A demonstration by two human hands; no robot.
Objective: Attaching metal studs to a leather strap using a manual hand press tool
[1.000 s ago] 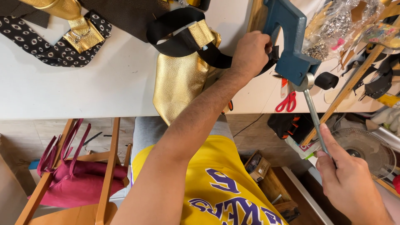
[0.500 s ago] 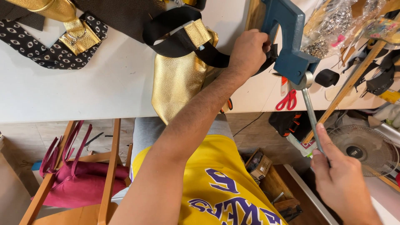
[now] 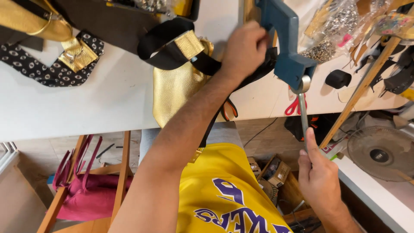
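Press lever (image 3: 303, 116) in right hand (image 3: 320, 181)

A cluttered workshop corner, as I see it from above.

I look down on a white worktable (image 3: 86, 108) over a pale tiled floor (image 3: 30, 151), a wooden chair (image 3: 120, 172) holding a pink bag (image 3: 86, 198) at left, and a round fan (image 3: 379, 153) lying at right.

— What colours are on my bench (image 3: 108, 99)?
— It's white. My press (image 3: 284, 47) is blue, its lever (image 3: 303, 118) silver; the bag (image 3: 177, 88) gold, its strap (image 3: 172, 47) black.
— And far left?
— Black fabric (image 3: 47, 71) with pale dots. My shirt (image 3: 224, 190) is yellow with purple lettering.
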